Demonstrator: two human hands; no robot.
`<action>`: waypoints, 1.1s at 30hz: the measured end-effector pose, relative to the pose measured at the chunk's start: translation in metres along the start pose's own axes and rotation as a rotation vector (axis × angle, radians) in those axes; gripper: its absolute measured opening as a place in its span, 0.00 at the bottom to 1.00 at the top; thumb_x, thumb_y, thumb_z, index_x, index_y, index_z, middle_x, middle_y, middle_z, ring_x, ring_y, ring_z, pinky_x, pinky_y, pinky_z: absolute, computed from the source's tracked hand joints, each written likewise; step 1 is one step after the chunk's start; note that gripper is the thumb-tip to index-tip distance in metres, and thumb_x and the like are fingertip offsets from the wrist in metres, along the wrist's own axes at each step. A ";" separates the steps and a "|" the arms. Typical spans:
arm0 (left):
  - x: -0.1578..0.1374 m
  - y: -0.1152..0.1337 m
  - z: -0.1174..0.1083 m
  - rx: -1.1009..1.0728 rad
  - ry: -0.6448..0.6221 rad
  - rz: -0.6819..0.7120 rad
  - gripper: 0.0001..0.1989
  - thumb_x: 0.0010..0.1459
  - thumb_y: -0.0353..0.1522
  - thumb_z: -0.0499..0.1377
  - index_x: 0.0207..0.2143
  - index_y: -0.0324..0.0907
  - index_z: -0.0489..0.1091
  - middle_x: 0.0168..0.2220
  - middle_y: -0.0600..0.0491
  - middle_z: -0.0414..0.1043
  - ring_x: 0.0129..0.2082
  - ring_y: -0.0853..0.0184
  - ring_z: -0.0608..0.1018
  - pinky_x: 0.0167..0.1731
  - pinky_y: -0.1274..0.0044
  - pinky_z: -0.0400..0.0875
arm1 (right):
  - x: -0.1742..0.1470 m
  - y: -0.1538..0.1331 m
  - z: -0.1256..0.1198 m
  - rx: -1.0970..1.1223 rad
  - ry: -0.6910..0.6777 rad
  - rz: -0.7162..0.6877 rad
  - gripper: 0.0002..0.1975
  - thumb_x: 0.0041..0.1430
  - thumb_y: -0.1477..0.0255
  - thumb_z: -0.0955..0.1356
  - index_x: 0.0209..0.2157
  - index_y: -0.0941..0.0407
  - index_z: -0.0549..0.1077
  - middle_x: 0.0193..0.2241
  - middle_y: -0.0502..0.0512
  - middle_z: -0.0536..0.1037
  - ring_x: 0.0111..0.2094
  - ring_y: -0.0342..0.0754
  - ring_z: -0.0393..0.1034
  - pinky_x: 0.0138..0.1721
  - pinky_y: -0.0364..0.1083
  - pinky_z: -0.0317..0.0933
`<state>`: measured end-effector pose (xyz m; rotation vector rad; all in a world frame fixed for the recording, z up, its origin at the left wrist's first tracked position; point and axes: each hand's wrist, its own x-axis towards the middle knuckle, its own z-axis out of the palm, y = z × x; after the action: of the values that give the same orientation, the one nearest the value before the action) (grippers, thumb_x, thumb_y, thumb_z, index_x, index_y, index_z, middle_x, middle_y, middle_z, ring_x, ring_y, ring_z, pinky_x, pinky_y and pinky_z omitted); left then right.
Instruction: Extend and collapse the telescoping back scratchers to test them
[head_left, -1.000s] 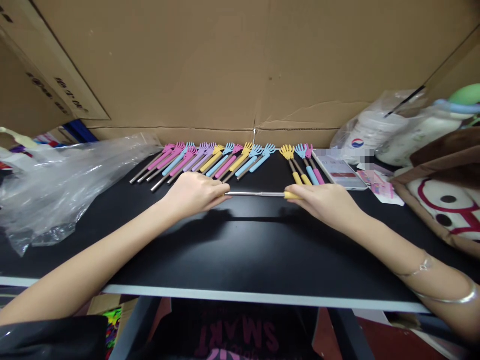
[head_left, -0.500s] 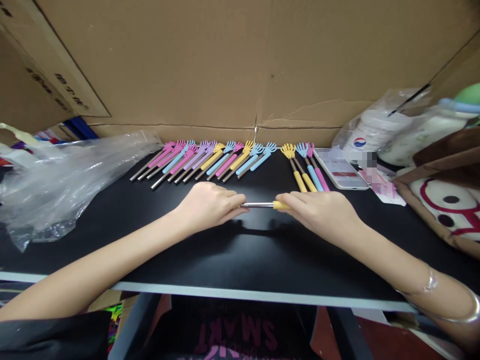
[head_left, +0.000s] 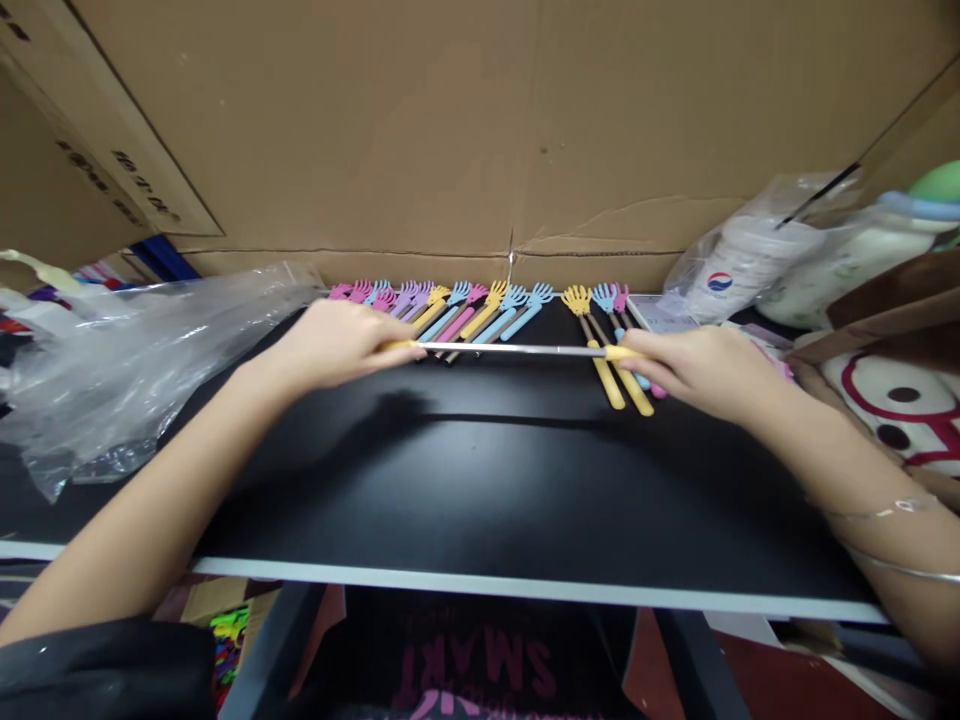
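Between my two hands a yellow telescopic back scratcher (head_left: 517,349) is stretched out level above the black table, its long thin metal rod bare in the middle. My left hand (head_left: 337,343) is closed round one yellow end, which the fingers mostly hide. The other yellow end is in the closed fingers of my right hand (head_left: 697,365). Behind them lies a row of back scratchers (head_left: 457,315) in pink, blue, purple and yellow, claws toward the cardboard. A smaller group of back scratchers (head_left: 600,350), yellow, blue and pink, lies near my right hand.
A clear plastic bag (head_left: 142,360) lies on the left. At the right are a phone (head_left: 660,312), partly hidden, a bagged white cup (head_left: 750,260), a bottle (head_left: 847,250) and a brown plush-like bag (head_left: 892,400). Cardboard (head_left: 420,130) walls off the back of the table (head_left: 480,510).
My hands have moved apart and up, left hand leftward and right hand rightward. The back scratcher's rod between them has become much longer.
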<state>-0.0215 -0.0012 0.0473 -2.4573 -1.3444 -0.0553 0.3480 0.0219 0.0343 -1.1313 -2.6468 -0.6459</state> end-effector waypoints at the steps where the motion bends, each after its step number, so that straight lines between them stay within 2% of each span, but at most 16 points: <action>1: -0.001 -0.007 -0.003 0.050 0.049 -0.036 0.23 0.65 0.45 0.44 0.24 0.42 0.67 0.23 0.54 0.71 0.22 0.69 0.70 0.20 0.78 0.45 | 0.001 0.005 -0.003 -0.010 0.003 0.026 0.32 0.65 0.50 0.46 0.26 0.54 0.68 0.14 0.51 0.69 0.15 0.43 0.57 0.21 0.43 0.41; 4: -0.002 -0.018 -0.009 0.147 0.186 -0.031 0.24 0.65 0.46 0.42 0.24 0.42 0.64 0.24 0.52 0.70 0.25 0.68 0.72 0.20 0.77 0.43 | 0.002 0.010 -0.011 -0.065 0.003 0.065 0.31 0.65 0.51 0.47 0.25 0.54 0.66 0.16 0.53 0.71 0.17 0.43 0.58 0.22 0.43 0.41; 6: -0.003 -0.019 -0.011 0.161 0.224 0.006 0.24 0.65 0.45 0.43 0.23 0.42 0.63 0.23 0.53 0.69 0.24 0.69 0.71 0.19 0.77 0.43 | 0.001 0.009 -0.015 -0.111 -0.002 0.062 0.31 0.66 0.51 0.46 0.25 0.55 0.66 0.18 0.54 0.72 0.18 0.43 0.59 0.22 0.43 0.41; 10: -0.003 -0.013 -0.013 0.139 0.221 0.033 0.21 0.64 0.43 0.46 0.22 0.42 0.63 0.21 0.54 0.66 0.21 0.70 0.68 0.19 0.77 0.43 | -0.001 0.010 -0.016 -0.162 0.002 0.053 0.33 0.65 0.50 0.45 0.26 0.54 0.66 0.18 0.54 0.72 0.19 0.43 0.60 0.22 0.43 0.42; 14: -0.002 -0.010 -0.014 0.090 0.198 0.017 0.19 0.63 0.41 0.48 0.21 0.42 0.62 0.20 0.54 0.65 0.21 0.70 0.66 0.19 0.77 0.43 | -0.002 0.013 -0.015 -0.124 -0.018 0.043 0.32 0.65 0.50 0.46 0.27 0.54 0.68 0.18 0.53 0.72 0.18 0.43 0.61 0.22 0.42 0.43; 22: -0.003 -0.021 -0.012 -0.062 0.078 0.013 0.19 0.61 0.41 0.50 0.20 0.42 0.60 0.17 0.57 0.61 0.17 0.72 0.61 0.18 0.79 0.46 | -0.007 0.044 -0.010 0.208 -0.122 0.093 0.33 0.59 0.42 0.51 0.33 0.53 0.72 0.19 0.51 0.71 0.18 0.43 0.62 0.22 0.42 0.49; 28: -0.004 -0.021 -0.014 -0.118 0.050 0.042 0.19 0.62 0.41 0.49 0.21 0.42 0.61 0.17 0.57 0.62 0.16 0.73 0.62 0.17 0.80 0.47 | -0.009 0.064 -0.017 0.568 -0.314 0.090 0.29 0.55 0.43 0.59 0.29 0.54 0.72 0.21 0.52 0.71 0.22 0.42 0.64 0.24 0.41 0.56; 33: -0.005 -0.023 -0.016 -0.134 0.020 0.026 0.19 0.62 0.42 0.50 0.21 0.42 0.62 0.17 0.57 0.64 0.16 0.73 0.62 0.17 0.80 0.48 | -0.016 0.077 -0.022 0.620 -0.405 0.196 0.27 0.53 0.45 0.63 0.34 0.55 0.76 0.26 0.53 0.74 0.27 0.42 0.66 0.27 0.42 0.57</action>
<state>-0.0414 0.0011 0.0680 -2.5766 -1.3398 -0.1689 0.4152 0.0492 0.0727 -1.3827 -2.6715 0.4652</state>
